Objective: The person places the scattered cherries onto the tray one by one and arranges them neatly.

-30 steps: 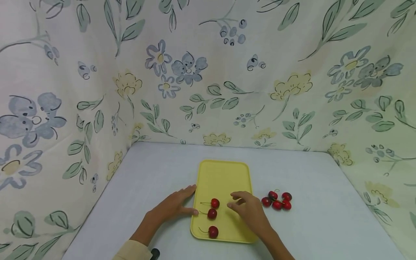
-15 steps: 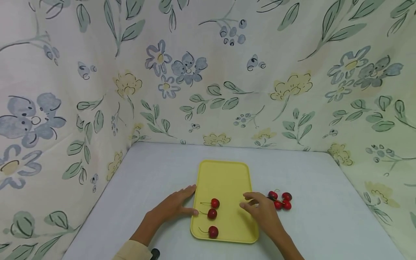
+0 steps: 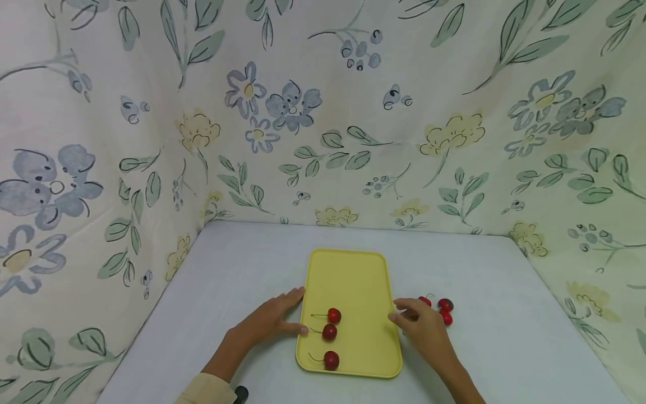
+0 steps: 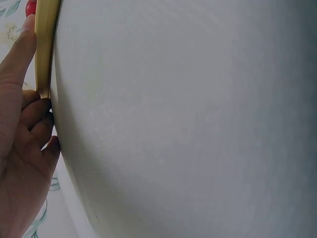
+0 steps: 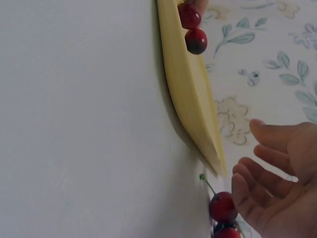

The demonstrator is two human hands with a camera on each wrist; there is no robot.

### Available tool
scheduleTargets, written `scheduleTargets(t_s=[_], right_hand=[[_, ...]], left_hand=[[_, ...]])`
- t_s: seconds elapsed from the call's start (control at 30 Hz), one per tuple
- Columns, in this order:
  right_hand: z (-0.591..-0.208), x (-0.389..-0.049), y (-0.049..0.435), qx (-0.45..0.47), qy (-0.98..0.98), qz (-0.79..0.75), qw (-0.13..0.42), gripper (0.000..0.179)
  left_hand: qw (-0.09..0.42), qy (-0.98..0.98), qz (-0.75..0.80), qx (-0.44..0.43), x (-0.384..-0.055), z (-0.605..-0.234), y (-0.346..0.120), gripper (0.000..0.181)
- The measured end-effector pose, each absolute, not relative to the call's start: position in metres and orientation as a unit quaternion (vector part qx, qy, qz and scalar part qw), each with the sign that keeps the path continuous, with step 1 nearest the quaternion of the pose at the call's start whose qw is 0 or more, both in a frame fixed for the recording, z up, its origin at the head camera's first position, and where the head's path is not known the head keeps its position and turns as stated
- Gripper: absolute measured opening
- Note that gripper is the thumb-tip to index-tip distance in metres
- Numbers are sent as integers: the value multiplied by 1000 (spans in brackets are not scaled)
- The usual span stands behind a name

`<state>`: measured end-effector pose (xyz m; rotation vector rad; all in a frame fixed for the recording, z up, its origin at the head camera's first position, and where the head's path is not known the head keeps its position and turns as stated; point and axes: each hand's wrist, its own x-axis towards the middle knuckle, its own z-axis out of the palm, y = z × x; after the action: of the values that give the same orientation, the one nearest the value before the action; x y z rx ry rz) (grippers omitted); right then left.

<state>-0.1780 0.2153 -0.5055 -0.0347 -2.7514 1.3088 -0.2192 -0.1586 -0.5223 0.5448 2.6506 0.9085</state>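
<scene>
A shallow yellow tray lies on the white table. Inside its left half are three red cherries, a far one, a middle one and a near one, stems pointing left. My left hand touches the tray's left rim, thumb and fingers spread along it. Over the right rim hovers my right hand, fingers loosely bent and nothing between them, as the right wrist view confirms. Behind that hand is a group of cherries, partly hidden by it; one cherry shows its green stem close to the fingers.
A floral cloth surrounds the table at the back and both sides. A small dark object sits beside the left sleeve at the bottom edge.
My right hand has moved right, from above the tray to its right rim, and now covers part of the cherry group. The left hand, tray and cherries in it have stayed put.
</scene>
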Motion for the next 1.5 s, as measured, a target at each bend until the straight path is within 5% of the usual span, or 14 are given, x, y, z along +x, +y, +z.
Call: scheduleTargets(t_s=[0.77,1.5], right_hand=[[-508,-176,240,6,-933,347,98,32],[-511,-171,242,32,-952,297,66,35]], left_hand=[[142,918,317,192,-219,-522,-158,103],[139,920,312,190,-219,-523,-158,103]])
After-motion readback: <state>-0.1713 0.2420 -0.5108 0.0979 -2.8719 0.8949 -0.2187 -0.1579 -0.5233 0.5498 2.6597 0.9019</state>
